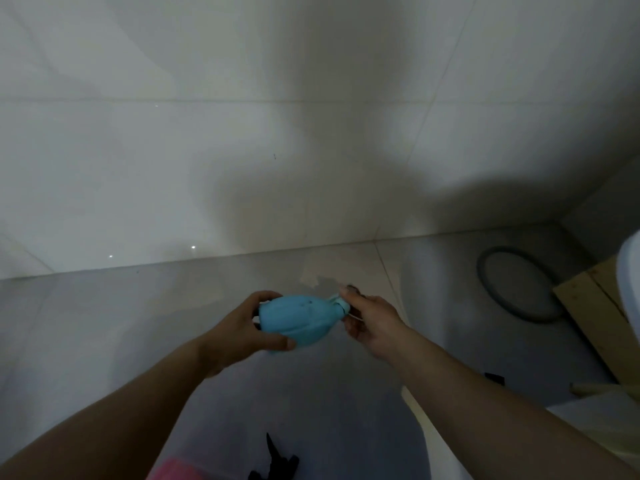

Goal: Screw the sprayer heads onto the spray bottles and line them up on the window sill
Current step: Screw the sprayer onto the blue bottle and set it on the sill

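Note:
A light blue spray bottle [298,319] lies on its side in the air in front of me, above the tiled floor. My left hand [239,332] grips its base end, thumb underneath and fingers over the top. My right hand [369,322] holds the neck end, fingers curled round the blue sprayer head [341,304] fitted there; most of the head is hidden by the fingers. The window sill is out of view.
A pale tiled wall [242,150] meets the floor just beyond my hands. A grey round lid [519,289] lies at the right beside light wooden planks [595,317]. A black object [277,462] and something pink [176,471] sit at the bottom edge.

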Tool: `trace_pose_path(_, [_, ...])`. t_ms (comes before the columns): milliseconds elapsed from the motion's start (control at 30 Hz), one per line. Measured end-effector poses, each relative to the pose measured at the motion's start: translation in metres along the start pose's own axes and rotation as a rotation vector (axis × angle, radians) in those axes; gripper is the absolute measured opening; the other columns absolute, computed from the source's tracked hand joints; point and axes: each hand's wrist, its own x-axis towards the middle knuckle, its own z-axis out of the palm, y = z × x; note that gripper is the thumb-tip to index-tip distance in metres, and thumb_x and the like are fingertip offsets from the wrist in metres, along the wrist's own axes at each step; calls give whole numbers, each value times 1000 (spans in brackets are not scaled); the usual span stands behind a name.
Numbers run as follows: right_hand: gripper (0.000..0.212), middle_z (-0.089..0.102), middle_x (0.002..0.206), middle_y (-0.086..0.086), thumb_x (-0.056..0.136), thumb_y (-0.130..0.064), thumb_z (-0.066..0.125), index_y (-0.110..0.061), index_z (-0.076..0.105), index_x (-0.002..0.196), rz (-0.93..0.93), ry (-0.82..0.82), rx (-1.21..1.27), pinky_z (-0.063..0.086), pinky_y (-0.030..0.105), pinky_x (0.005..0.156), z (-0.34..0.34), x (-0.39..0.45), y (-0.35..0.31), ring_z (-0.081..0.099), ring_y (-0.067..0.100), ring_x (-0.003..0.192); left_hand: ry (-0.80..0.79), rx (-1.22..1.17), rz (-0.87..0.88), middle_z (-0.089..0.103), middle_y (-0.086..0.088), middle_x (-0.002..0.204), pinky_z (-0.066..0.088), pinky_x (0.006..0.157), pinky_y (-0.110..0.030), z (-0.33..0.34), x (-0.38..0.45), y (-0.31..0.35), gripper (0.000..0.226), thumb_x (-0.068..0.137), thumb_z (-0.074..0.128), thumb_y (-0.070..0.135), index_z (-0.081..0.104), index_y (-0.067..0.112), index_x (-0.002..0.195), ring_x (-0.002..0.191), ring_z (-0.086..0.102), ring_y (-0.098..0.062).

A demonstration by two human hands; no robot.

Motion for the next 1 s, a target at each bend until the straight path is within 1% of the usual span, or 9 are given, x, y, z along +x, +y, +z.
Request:
trace_pose_path(167, [28, 74, 95, 12, 89, 1, 68, -9, 63, 115, -153, -196, 123, 60, 35, 79, 36, -20, -33, 72, 21, 81, 54, -221, 28, 65, -9, 128, 63, 81, -36, -22, -19, 29, 76, 66, 93, 22, 55, 25, 133, 103, 74, -22])
trace_pose_path(267, [26, 74, 95, 13, 93, 5, 60, -5, 65, 116, -229, -296, 157, 56, 39, 94, 61, -37, -51, 71, 22, 86, 124, -348, 24, 68, -9, 127, 62, 79, -37, -31, -30, 45, 81, 63, 92, 46, 56, 23, 132, 98, 76, -22])
trace_pose_path(367, [19, 77, 88, 8, 94, 5, 57, -5, 66, 107, -284, -375, 191, 60, 31, 85, 80, -56, -61, 74, 18, 82, 145, -381, -19, 78, -11, 106, 61, 70, -36, -41, -46, 58, 82, 56, 80, 74, 69, 24, 121, 83, 77, -24])
trace_pose_path(500, [27, 75, 104, 9, 92, 5, 61, -7, 64, 115, -339, -459, 150, 61, 30, 84, 89, -75, -61, 72, 20, 96, 141, -277, -71, 71, -24, 82, 48, 48, -27, -56, -66, 65, 94, 68, 48, 94, 75, 14, 109, 53, 59, -19])
trace_pose_path(700, [39, 70, 120, 17, 89, -1, 65, -2, 58, 127, -357, -547, 152, 59, 35, 91, 92, -87, -61, 70, 25, 106, 37, -216, -169, 68, -20, 77, 42, 44, -23, -66, -86, 76, 108, 72, 33, 96, 74, 2, 107, 50, 53, -17])
trace_pose_path(833, [41, 72, 113, 21, 84, -7, 73, 2, 58, 122, -432, -467, 64, 61, 38, 85, 99, -92, -70, 73, 27, 98, 78, -303, -66, 68, -14, 81, 44, 51, -27, -65, -95, 85, 85, 79, 50, 82, 71, 9, 117, 56, 54, -18])
trace_pose_path(900, [29, 74, 108, 21, 87, -13, 75, -2, 62, 110, -464, -335, -5, 61, 41, 85, 101, -93, -73, 73, 28, 91, 86, -288, 72, 71, -4, 103, 50, 66, -28, -64, -96, 87, 68, 81, 63, 70, 63, 25, 131, 74, 64, -18])
trace_pose_path(933, [26, 76, 101, 18, 86, -17, 77, -5, 63, 104, -451, -287, -5, 61, 41, 84, 101, -92, -73, 72, 26, 87, 85, -252, 146, 68, 0, 122, 53, 78, -30, -64, -97, 88, 68, 81, 69, 63, 54, 32, 140, 93, 68, -19])
trace_pose_path(1000, [24, 75, 87, 12, 86, -21, 77, -8, 64, 101, -392, -255, 36, 60, 38, 78, 103, -93, -73, 69, 21, 77, 100, -172, 290, 55, 5, 144, 55, 94, -33, -63, -99, 89, 87, 82, 81, 40, 32, 38, 154, 118, 65, -15])
